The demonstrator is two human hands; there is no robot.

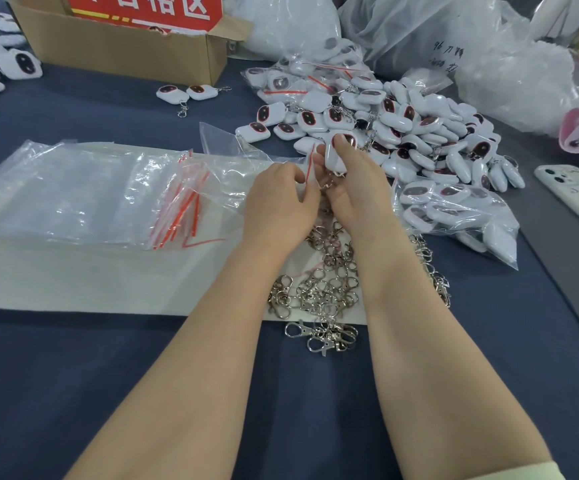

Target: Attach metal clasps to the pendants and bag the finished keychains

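Both hands are busy at the middle of the bench [108,375]. My left hand [281,199] pinches the mouth of a small zip bag [310,166] by its red seal strip, fingers curled on the plastic. My right hand [354,188] grips a white pendant [336,160] between thumb and fingers, its dark oval showing past my thumb, right at the bag's opening. A clasp [328,183] seems to hang under the pendant between my palms, but my fingers hide most of it, so I cannot tell how it is hooked on. I judge this to be the bagging step: the keychain looks assembled and sits at the bag, not yet inside. The next move calls for the left hand to hold the mouth spread while the right feeds the pendant in, clasp trailing, then a press along the red strip to seal. Thin plastic likes to fold shut, so the opening needs minding. At six o'clock from my hands lies the loose heap of clasps [326,285], partly on a white mat [73,278]. At nine o'clock sits the stack of empty bags [108,192]. At two o'clock spreads the pile of pendants [419,133], with a clear sack of pendants [454,216] between three and four. Bagged keychains [316,81] lie at twelve o'clock. Toward eleven, two loose keychains [187,93] rest near a cardboard box [125,50], and a phone [575,192] lies far out at three.
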